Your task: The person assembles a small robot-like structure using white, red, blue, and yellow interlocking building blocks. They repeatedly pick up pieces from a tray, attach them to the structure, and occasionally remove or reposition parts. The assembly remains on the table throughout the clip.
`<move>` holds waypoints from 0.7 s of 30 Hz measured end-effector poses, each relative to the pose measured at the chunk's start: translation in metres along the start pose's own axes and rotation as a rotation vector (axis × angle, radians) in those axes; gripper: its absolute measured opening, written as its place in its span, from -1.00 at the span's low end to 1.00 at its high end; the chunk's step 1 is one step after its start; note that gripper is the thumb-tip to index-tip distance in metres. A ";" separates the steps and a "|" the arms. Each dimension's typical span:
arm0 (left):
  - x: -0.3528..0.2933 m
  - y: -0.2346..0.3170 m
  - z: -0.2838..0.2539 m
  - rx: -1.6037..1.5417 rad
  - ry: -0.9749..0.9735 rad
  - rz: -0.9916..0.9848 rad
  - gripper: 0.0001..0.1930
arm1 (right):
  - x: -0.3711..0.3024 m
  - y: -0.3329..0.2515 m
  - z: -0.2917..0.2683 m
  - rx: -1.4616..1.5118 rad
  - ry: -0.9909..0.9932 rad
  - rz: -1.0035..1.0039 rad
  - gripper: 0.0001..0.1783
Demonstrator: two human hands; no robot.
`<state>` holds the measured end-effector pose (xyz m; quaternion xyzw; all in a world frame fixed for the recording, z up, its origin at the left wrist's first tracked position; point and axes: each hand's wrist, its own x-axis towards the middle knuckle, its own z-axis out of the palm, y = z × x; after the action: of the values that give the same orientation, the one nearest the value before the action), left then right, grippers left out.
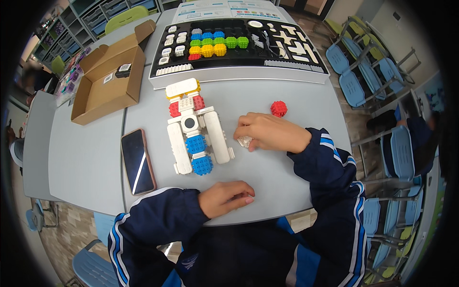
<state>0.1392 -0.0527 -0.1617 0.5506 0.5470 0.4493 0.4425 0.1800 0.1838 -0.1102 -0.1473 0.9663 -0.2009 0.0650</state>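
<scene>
Between the bent fingers and thumb of my right hand (273,131) is a small whitish, partly see-through block (245,141), low over the table; my fingers hide part of it. My left hand (225,198) rests near the table's front edge, loosely curled, with a gap between thumb and fingers and nothing in it. Left of my right hand lies a model built of white, red, yellow and blue studded blocks (195,143), long white pieces along both sides. Beyond my right hand a loose red studded block (278,108) sits on the table.
A parts tray (239,74) with coloured blocks and white pieces spans the back, an instruction sheet (229,10) behind it. An opened cardboard box (103,98) stands at the far left. Left of the model lies a phone (138,161). Blue chairs (351,88) stand at the right.
</scene>
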 end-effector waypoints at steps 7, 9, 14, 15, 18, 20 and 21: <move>-0.001 -0.002 0.001 0.028 0.010 0.043 -0.83 | 0.001 0.006 0.008 0.033 0.094 -0.035 -0.61; 0.000 -0.002 0.000 0.031 -0.005 0.037 -0.83 | 0.000 0.006 0.004 0.054 0.022 0.042 -0.63; -0.001 -0.004 0.000 0.038 -0.010 0.032 -0.82 | 0.004 0.000 -0.024 0.232 0.033 0.095 -0.65; -0.002 -0.004 0.000 0.037 -0.008 0.032 -0.82 | 0.007 0.000 -0.031 0.267 0.072 0.097 -0.66; -0.002 -0.004 0.000 0.033 -0.012 0.036 -0.81 | 0.012 0.023 -0.042 0.423 0.261 0.116 -0.69; 0.000 -0.003 -0.001 0.033 -0.021 0.032 -0.81 | 0.025 0.038 -0.046 0.659 0.467 0.090 -0.73; 0.001 -0.001 -0.001 0.034 -0.028 0.028 -0.82 | 0.032 0.044 -0.054 0.674 0.508 0.102 -0.75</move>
<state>0.1377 -0.0519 -0.1627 0.5718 0.5406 0.4381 0.4346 0.1281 0.2321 -0.0805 -0.0158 0.8378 -0.5321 -0.1209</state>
